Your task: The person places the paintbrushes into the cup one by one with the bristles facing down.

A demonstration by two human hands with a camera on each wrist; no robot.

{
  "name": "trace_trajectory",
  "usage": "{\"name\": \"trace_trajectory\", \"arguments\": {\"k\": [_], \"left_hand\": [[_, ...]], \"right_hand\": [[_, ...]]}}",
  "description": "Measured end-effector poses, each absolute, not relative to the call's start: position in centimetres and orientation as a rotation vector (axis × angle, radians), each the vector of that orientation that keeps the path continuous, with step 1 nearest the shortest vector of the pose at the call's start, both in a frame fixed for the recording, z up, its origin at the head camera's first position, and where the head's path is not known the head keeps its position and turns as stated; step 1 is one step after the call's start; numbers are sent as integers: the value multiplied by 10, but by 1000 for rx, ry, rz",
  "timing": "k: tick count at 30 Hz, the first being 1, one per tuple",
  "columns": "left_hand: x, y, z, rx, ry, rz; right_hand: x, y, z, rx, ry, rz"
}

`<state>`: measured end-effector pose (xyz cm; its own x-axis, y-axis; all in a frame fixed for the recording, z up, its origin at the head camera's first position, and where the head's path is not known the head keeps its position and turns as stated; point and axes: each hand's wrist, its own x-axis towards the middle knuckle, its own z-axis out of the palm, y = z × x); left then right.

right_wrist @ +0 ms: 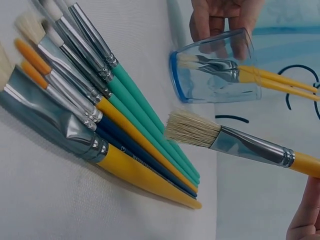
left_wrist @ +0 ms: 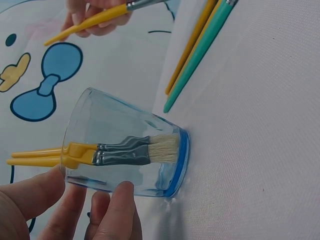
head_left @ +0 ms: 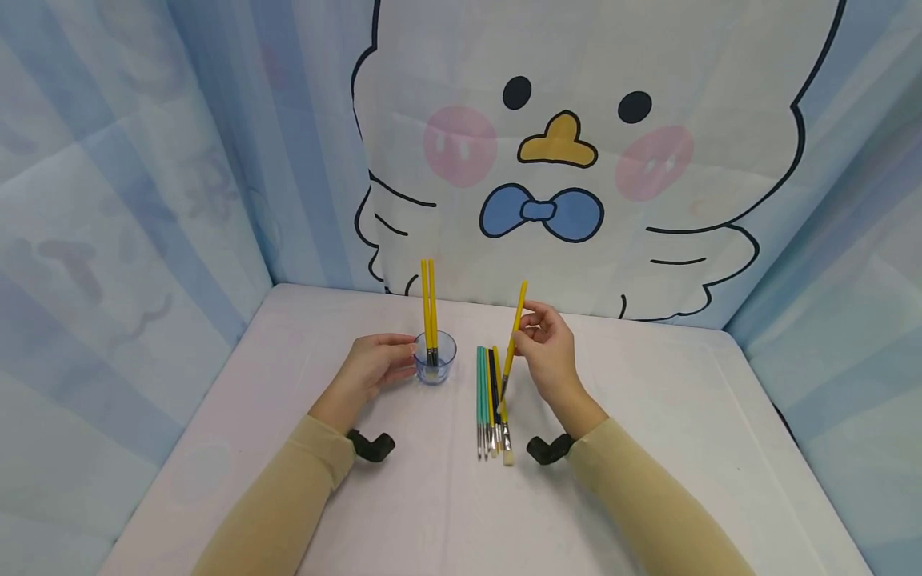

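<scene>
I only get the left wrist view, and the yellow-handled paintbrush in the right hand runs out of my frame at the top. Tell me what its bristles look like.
Observer: In the right wrist view, the yellow-handled paintbrush ends in a broad tuft of pale bristles.
Operator: Now name any handle colour besides yellow and teal among the paintbrushes lying on the pale table.
Observer: There are navy-blue handles in that row.
Operator: Report whether any bristles there are not pale.
Observer: Yes, two orange tips show in the right wrist view.
</scene>
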<state>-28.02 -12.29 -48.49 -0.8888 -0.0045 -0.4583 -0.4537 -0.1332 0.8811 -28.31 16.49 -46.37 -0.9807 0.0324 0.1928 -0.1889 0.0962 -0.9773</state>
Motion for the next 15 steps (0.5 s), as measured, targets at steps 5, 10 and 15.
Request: {"name": "trace_trajectory", "arguments": {"k": [5, 10, 15], "left_hand": [[-280, -123, -485, -517, 1833, 2098], [-280, -124, -485, -511, 1829, 2102], [-281, -124, -486, -505, 1828, 2101]], "right_hand": [[-286, 164, -463, 165, -2169, 2017], [-286, 162, -461, 163, -2154, 2024], [-286, 161, -461, 164, -2125, 2054]]}}
